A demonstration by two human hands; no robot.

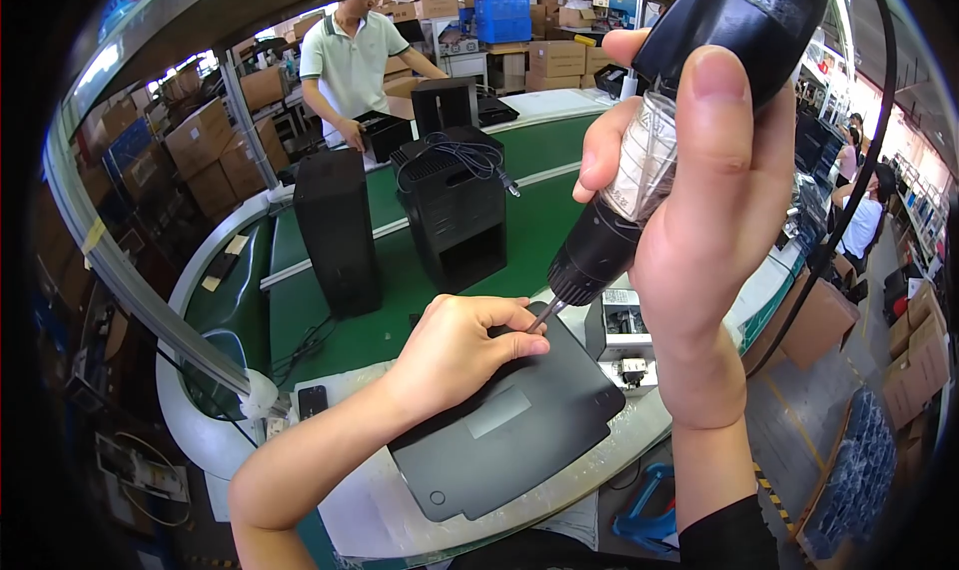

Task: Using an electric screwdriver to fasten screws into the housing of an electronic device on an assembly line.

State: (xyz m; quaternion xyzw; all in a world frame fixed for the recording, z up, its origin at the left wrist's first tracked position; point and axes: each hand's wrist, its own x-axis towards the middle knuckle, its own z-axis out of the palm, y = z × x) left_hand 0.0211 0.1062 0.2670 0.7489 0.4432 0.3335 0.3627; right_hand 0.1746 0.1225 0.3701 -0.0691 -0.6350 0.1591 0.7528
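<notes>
Black casing is filling the top of the view, where the right hand [714,160] is gripping a power screwdriver [647,175], fingers wrapping around its body near a clear sleeve. Its bit [551,312] is slanting down toward the upper edge of a dark grey panel [559,425], and the left hand [470,345] is closing thumb and forefinger around the bit's lower end; whether a screw is sitting between them, I cannot tell. The panel is lying on the table [365,515], a phone [313,401] is resting to its left, and a metal part [623,322] is sitting just beside its right edge. Beyond, 2 black cases [338,235] are standing on a green surface [549,215], 1 of them carrying a coiled cable [465,155]. Farther back, a co-worker [350,55] in a pale shirt is touching a smaller black box [386,136].
</notes>
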